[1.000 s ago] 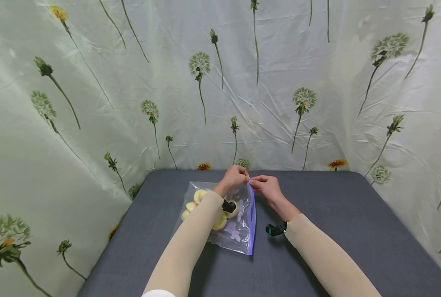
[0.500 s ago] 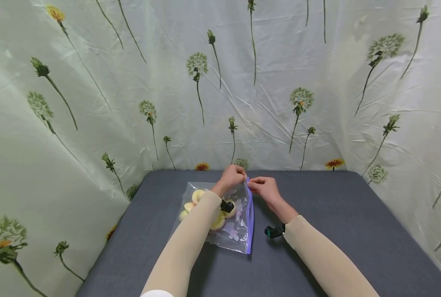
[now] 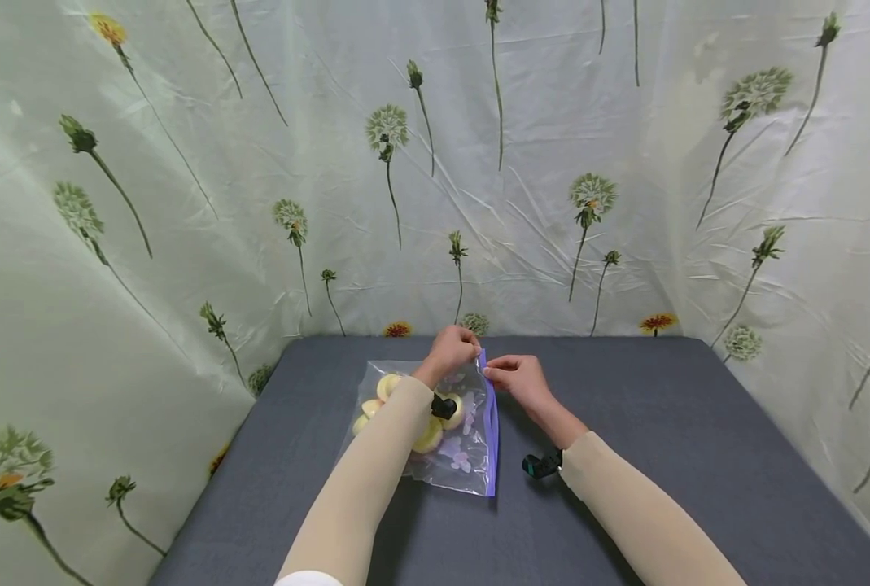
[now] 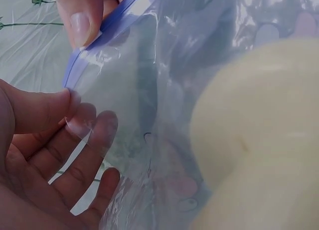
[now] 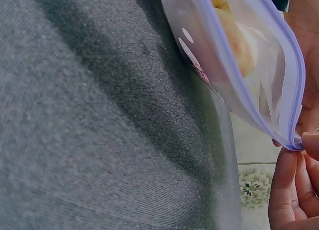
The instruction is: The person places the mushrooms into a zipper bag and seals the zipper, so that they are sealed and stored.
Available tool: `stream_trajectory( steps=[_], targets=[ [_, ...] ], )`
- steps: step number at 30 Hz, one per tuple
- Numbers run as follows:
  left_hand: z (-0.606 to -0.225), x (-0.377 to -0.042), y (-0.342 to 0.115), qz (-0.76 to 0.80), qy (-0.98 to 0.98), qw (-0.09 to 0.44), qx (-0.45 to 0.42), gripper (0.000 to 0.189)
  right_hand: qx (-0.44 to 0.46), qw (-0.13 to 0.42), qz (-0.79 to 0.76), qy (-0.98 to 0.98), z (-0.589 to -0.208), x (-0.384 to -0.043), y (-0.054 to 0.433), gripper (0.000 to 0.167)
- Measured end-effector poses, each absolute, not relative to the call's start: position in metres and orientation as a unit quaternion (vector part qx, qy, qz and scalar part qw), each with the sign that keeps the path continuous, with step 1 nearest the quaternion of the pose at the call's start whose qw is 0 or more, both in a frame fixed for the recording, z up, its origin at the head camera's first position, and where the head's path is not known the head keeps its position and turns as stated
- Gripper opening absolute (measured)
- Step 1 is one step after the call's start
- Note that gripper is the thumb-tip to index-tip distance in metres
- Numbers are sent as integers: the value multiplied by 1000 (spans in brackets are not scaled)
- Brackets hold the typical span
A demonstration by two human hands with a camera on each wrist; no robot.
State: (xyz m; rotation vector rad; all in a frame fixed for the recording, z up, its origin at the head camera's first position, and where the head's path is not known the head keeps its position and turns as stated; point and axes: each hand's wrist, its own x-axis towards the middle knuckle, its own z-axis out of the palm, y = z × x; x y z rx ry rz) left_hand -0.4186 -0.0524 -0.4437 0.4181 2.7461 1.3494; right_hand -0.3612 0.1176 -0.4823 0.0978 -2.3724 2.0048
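Observation:
A clear plastic zip bag (image 3: 435, 472) lies on the table in the head view, its purple zip strip (image 3: 491, 439) along the right side. Several pale yellow rounded pieces (image 3: 429, 438) are inside; my left forearm covers some. My left hand (image 3: 452, 350) pinches the bag's far corner at the zip end, thumb against fingers in the left wrist view. Just nearer to me, my right hand (image 3: 524, 382) pinches the zip strip between thumb and forefinger. In the right wrist view the bag's mouth (image 5: 259, 90) gapes between its two purple edges.
A dark grey cloth-covered table (image 3: 647, 423) spreads around the bag. White fabric (image 3: 522, 203) printed with dandelions hangs behind it and along both sides. Black devices sit on the left wrist (image 3: 444, 406) and the right wrist (image 3: 542, 465).
My right hand has shifted slightly along the zip, away from the far corner and towards me. My left hand keeps its pinch on that corner. The head view has shifted slightly.

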Motion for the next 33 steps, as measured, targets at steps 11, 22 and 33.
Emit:
stream_trajectory(
  steps=[11, 22, 33],
  targets=[
    [-447, -421, -55, 406, 903, 20, 139, 18, 37, 8, 644, -764, -485, -357, 117, 20],
    [-449, -422, -56, 401, 906, 20, 135, 17, 36, 3, 639, -768, -485, -349, 116, 20],
    [-446, -419, -58, 409, 902, 10, 136, 16, 39, 0, 636, -771, -486, -342, 116, 18]
  ],
)
